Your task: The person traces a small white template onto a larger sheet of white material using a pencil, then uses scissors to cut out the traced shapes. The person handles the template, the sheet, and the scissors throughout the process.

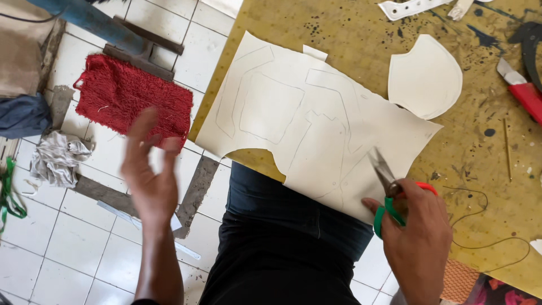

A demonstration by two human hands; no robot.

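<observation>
A large cream sheet [305, 118] with pencilled pattern outlines lies on the yellow worktable [480, 152], its near edge hanging over my lap. My right hand [415, 237] grips scissors [389, 183] with red and green handles, the blades pointing up over the sheet's right corner. My left hand [148, 169] hovers open and blurred over the floor, left of the sheet, holding nothing. A cut-out cream piece [424, 76] rests on the table just beyond the sheet.
A red shaggy mat [130, 99] and a grey rag [56, 158] lie on the white tiled floor at left. A red-handled tool [525, 90], a thin stick [507, 149] and a dark thread [480, 226] are on the table's right side.
</observation>
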